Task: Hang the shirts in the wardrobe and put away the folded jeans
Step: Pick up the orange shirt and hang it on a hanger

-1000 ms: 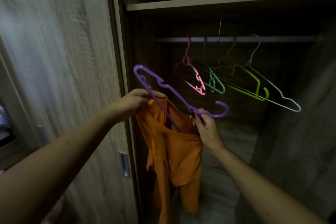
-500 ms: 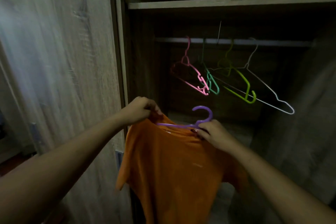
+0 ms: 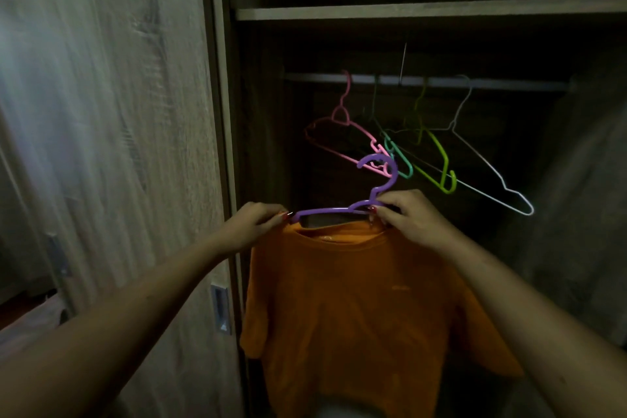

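Observation:
An orange T-shirt (image 3: pixel 356 309) hangs spread out on a purple plastic hanger (image 3: pixel 380 187) in front of the open wardrobe. My left hand (image 3: pixel 254 224) pinches the shirt's left shoulder at the hanger's left end. At the base of the hook, my right hand (image 3: pixel 410 214) grips the hanger together with the collar. The purple hook stands upright, below the metal rail (image 3: pixel 509 83). No jeans are in view.
Several empty hangers dangle from the rail: pink (image 3: pixel 339 132), green (image 3: pixel 397 159), lime (image 3: pixel 437 159) and white wire (image 3: pixel 488 173). A wooden shelf (image 3: pixel 407 12) runs above the rail. The sliding door (image 3: pixel 118 146) with a recessed handle (image 3: pixel 221 309) stands at the left.
The purple hanger went from tilted above the bunched shirt into its neck. The shirt now hangs open and flat, and both hands have lifted it higher toward the rail.

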`<state>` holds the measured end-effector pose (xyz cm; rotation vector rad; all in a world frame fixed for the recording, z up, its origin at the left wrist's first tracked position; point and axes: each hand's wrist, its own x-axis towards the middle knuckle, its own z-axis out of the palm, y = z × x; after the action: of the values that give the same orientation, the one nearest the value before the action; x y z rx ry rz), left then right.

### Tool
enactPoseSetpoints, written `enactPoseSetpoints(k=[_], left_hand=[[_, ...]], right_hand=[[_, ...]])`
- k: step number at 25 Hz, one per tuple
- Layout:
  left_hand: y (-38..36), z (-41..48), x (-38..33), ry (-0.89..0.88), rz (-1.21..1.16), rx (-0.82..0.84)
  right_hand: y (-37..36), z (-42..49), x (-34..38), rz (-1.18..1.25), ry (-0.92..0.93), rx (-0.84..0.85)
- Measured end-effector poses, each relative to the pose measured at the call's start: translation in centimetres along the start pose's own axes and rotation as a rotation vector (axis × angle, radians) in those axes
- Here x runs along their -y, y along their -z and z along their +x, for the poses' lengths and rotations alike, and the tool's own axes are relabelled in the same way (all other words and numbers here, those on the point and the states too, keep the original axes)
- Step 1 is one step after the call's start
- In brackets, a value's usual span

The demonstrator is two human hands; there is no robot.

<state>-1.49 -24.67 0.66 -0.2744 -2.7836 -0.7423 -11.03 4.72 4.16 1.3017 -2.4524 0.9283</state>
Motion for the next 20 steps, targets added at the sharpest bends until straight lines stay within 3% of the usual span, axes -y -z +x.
enactPoseSetpoints(k=[4,10,14,20], left_hand=[[-1.8,0.5,-1.9,-0.013,-0.01,-0.021],[-0.6,0.5,-1.2,-0.049,0.001,-0.122],[0.7,0.0,0.7,-0.091,0.141,-0.067],[-2.0,-0.1,-1.2,-0.19,0.109,-0.096]], right_hand=[[-1.5,-0.3,0.3,-0.085,0.006,0.14],[0.0,-1.3,-0.7,-0.021,-0.09,-0.094],[0.3,-1.9,-0.9,-0.037,-0.103,-0.072],[-1.7,-1.4,-0.1,-0.052,0.004,0.045]])
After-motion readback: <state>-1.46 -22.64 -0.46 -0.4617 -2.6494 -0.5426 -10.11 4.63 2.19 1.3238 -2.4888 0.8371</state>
